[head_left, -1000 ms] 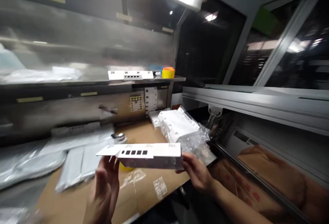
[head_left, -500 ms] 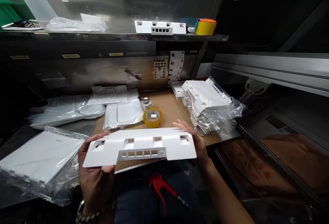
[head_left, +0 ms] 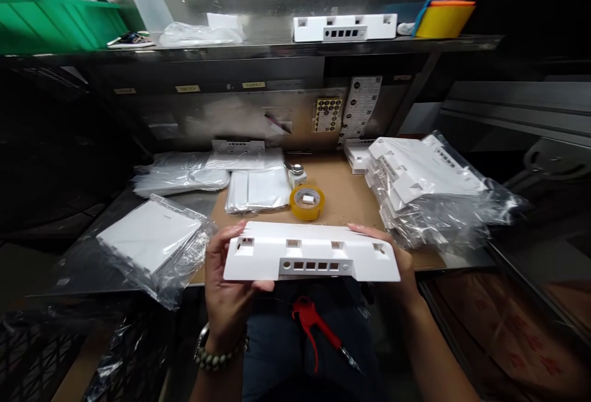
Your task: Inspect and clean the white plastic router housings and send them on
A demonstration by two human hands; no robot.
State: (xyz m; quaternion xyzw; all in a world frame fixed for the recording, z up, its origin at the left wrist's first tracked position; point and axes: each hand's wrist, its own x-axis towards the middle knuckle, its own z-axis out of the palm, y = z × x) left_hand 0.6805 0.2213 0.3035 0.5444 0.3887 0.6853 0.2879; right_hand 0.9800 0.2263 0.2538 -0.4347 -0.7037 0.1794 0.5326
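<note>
A white plastic router housing (head_left: 318,239) is held level over the front edge of the table, its side with several square port cutouts facing me. My left hand (head_left: 233,273) grips its left end, thumb under the lower edge. Around the right end my right hand (head_left: 399,260) is closed, its fingers partly hidden behind the housing. Just beyond the housing lies a roll of yellow tape (head_left: 299,210) with a small white piece inside. A red air blow gun (head_left: 318,325) rests below, at my lap.
Bagged white housings (head_left: 415,174) are stacked at right, and another bagged housing (head_left: 150,233) lies at left. Plastic bags (head_left: 180,171) and a small bottle (head_left: 298,175) stand farther back. The shelf (head_left: 258,51) above carries a green bin (head_left: 60,23) and another housing (head_left: 346,26).
My view has swung to the left, so the bench appears shifted right. Both hands still hold the housing, which now shows its port side a little more squarely.
</note>
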